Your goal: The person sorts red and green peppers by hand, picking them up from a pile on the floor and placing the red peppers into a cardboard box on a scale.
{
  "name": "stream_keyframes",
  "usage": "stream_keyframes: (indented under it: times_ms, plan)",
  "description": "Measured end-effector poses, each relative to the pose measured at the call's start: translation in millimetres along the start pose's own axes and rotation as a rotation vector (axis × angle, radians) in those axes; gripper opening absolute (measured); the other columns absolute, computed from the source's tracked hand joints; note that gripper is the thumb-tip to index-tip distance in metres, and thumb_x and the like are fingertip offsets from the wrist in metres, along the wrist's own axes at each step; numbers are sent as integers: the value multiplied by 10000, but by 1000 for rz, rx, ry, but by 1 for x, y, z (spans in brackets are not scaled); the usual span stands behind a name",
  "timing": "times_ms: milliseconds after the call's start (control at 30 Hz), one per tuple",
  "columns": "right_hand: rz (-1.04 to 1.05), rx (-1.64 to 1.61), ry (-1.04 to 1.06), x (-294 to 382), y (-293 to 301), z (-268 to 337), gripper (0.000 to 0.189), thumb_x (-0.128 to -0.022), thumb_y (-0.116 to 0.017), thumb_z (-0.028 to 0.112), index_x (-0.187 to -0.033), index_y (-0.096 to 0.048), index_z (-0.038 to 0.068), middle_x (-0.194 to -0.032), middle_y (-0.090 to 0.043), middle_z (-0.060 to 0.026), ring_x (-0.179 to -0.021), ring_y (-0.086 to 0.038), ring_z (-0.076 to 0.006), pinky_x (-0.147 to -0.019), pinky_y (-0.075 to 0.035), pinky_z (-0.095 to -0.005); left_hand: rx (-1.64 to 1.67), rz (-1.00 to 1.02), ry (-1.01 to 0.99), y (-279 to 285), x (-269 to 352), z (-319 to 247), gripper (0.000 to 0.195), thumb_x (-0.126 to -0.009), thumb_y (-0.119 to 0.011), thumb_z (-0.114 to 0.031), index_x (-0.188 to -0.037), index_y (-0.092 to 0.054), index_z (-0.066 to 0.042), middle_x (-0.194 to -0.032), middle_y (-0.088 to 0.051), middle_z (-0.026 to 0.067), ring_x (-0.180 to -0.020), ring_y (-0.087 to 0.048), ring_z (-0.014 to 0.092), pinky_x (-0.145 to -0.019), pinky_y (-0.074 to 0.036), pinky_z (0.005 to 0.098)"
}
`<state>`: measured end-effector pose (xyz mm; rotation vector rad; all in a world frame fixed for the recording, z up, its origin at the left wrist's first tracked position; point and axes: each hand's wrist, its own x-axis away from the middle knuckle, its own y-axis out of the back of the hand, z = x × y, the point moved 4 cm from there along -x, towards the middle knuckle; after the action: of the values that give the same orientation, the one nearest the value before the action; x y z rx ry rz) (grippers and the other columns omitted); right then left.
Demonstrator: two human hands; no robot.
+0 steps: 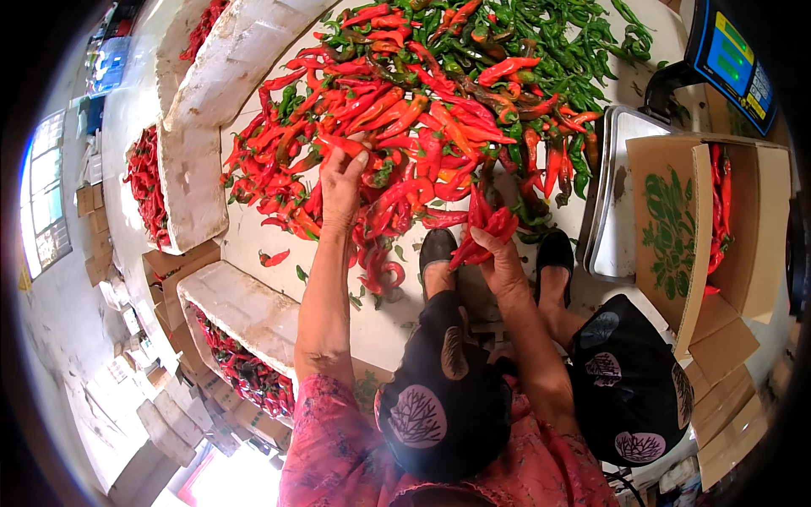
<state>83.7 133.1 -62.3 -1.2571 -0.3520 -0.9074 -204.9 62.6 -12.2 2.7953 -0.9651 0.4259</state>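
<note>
A big heap of long red peppers spreads over the pale floor in front of my feet. My left hand reaches into its near side, thumb and fingers around a red pepper; some fingertips are hidden. Closer to me, my right hand grips a small bunch of red peppers above my shoes. Curled red peppers lie at the heap's near edge, between my two hands. Green peppers make up the far right part, with mixed dark and red ones between.
At right, an open cardboard box holding red peppers stands on a scale's metal platform, below its lit display. White foam boxes of red peppers line the left side. My black shoes are at the heap's near edge.
</note>
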Motion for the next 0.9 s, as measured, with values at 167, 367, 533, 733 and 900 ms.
stream_keyframes:
  times_ms: [167, 367, 533, 733, 900]
  plan:
    - [-2, 13, -10, -2, -4, -5, 392, -813, -804, 97, -1163, -632, 53, -999, -682, -29, -911, -666, -152, -827, -536, -313, 418, -107, -134, 23, 24, -27, 295, -967, -604, -51, -1253, -557, 5, -1100, -631, 100, -1038, -608, 212, -976, -480, 362]
    - [-52, 47, 6, -1, 7, -3, 387, -815, -806, 106, -1158, -633, 58, -1008, -679, -27, -915, -663, -150, -823, -531, -308, 530, -179, -92, 32, 30, -42, 200, -982, -615, -89, -1164, -590, -10, -1030, -660, 83, -926, -652, 192, -855, -554, 351]
    - [-5, 60, -4, 1, -6, -6, 411, -804, -820, 108, -1167, -633, 61, -1027, -675, -21, -926, -657, -149, -830, -526, -305, -338, -263, -60, 70, 29, -2, 197, -928, -651, -81, -1108, -631, -3, -938, -679, 30, -780, -622, 98, -700, -514, 243]
    - [-57, 103, -45, 2, 1, -7, 493, -792, -834, 120, -1230, -618, 60, -1063, -667, -11, -952, -646, -139, -863, -511, -303, -90, -186, 134, 62, 46, 22, 168, -883, -713, -107, -1006, -626, -31, -862, -648, 0, -693, -561, 72, -634, -445, 223]
    - [-57, 123, -9, 1, -3, -9, 416, -824, -795, 113, -1193, -618, 36, -996, -692, -61, -918, -669, -177, -868, -532, -336, -324, -139, -28, 34, 34, -1, 193, -887, -708, -107, -1041, -639, -14, -853, -651, 5, -708, -577, 79, -661, -471, 240]
